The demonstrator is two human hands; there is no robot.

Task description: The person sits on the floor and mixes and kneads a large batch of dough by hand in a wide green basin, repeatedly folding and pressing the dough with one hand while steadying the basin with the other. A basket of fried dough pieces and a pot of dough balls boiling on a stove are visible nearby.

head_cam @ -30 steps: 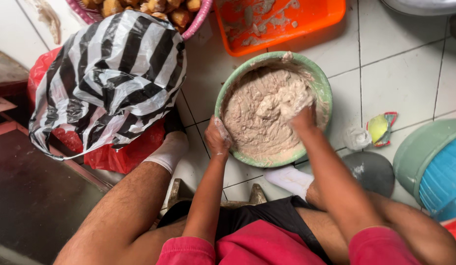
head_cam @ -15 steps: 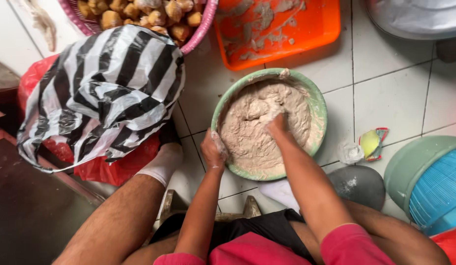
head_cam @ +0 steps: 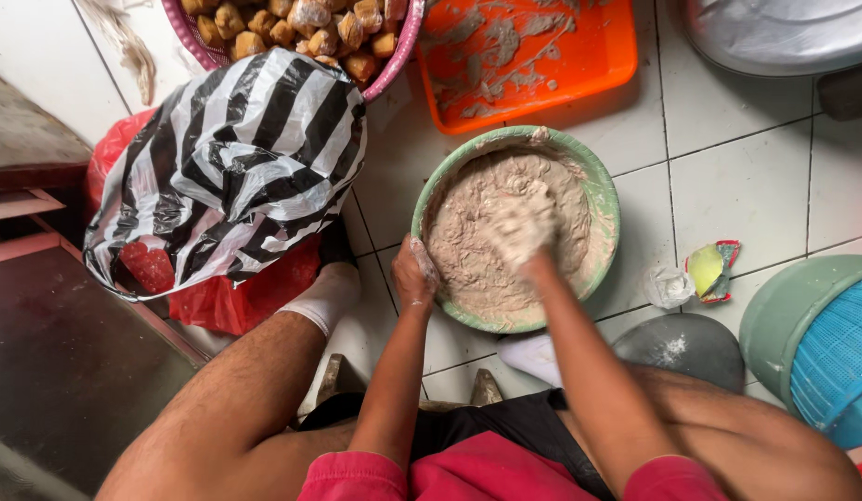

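A green bowl full of pale brown dough sits on the white tiled floor between my legs. My right hand is pressed into the middle of the dough, caked with it and blurred. My left hand grips the bowl's near left rim and is smeared with dough as well.
A black-and-white striped plastic bag over a red bag lies at the left. A pink basket of fried brown pieces and a smeared orange tray sit beyond. A blue-green basket, grey lid and small wrappers lie right.
My right hand has moved from the bowl's right side to the middle of the dough, kneading. My left hand stays on the rim. The view has shifted slightly downward.
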